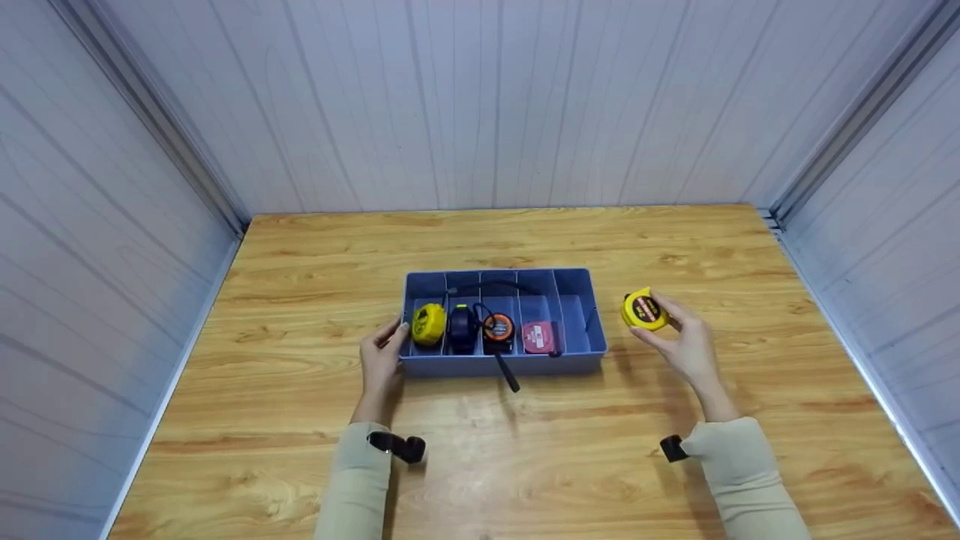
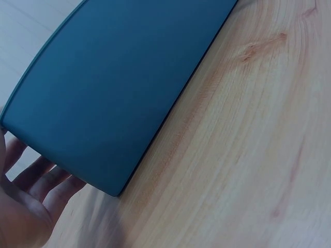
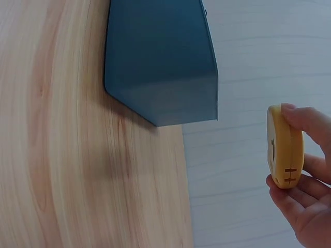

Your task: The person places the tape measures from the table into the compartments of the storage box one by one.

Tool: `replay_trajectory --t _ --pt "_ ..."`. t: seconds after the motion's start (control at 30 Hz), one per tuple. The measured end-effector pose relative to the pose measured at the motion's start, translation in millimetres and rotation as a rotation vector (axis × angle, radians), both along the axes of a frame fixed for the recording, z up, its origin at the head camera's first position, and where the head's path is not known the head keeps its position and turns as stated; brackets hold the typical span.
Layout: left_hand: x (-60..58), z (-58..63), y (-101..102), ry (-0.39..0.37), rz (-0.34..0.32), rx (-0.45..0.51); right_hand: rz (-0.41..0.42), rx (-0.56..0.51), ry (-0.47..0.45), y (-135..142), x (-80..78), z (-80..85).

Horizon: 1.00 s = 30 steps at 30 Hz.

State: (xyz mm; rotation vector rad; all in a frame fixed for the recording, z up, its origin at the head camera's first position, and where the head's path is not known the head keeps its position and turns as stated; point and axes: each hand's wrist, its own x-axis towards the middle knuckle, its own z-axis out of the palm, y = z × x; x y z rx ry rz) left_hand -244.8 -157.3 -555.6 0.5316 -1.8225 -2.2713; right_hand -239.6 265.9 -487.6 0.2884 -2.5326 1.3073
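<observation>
A blue-grey plastic organizer box (image 1: 501, 366) with several compartments stands on the table. My left hand (image 1: 380, 358) holds its left end, thumb at the rim and fingers against the outer end wall (image 2: 77, 173). To the right of the box, my right hand (image 1: 688, 346) pinches a yellow tape measure (image 1: 645, 309) between thumb and fingers, raised above the table. Inside the box, from left, sit another yellow tape measure (image 1: 428, 324), a dark blue one (image 1: 463, 328), an orange-and-black one (image 1: 498, 327) and a pink one (image 1: 538, 337). The rightmost compartment (image 1: 576, 315) holds nothing visible.
The wood-grain table (image 1: 525, 457) runs back to a white panelled wall (image 1: 480, 105), with more panels on both sides. A black wrist strap (image 1: 508, 373) hangs over the box's front edge.
</observation>
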Motion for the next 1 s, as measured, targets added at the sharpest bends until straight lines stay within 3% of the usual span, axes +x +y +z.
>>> replay_trajectory --t 0.3,0.5,0.7,0.87,1.0 --pt "-0.2 -1.4 0 0.016 0.010 0.034 0.014 -0.018 -0.012 -15 -3.3 -3.0" --pt "-0.1 -0.2 0 0.030 0.007 -0.058 0.039 -0.043 -0.014 -22 -7.9 -4.0" --pt "0.4 1.6 0 0.028 0.003 -0.054 0.042 -0.030 -0.030 -31 -13.0 -4.1" --pt "0.0 -5.2 0 0.043 0.009 -0.045 0.061 -0.017 -0.044 -39 -17.7 -4.4" --pt "-7.3 -24.1 -5 0.068 -0.014 -0.013 0.074 -0.005 -0.041 -45 -21.7 -5.0"
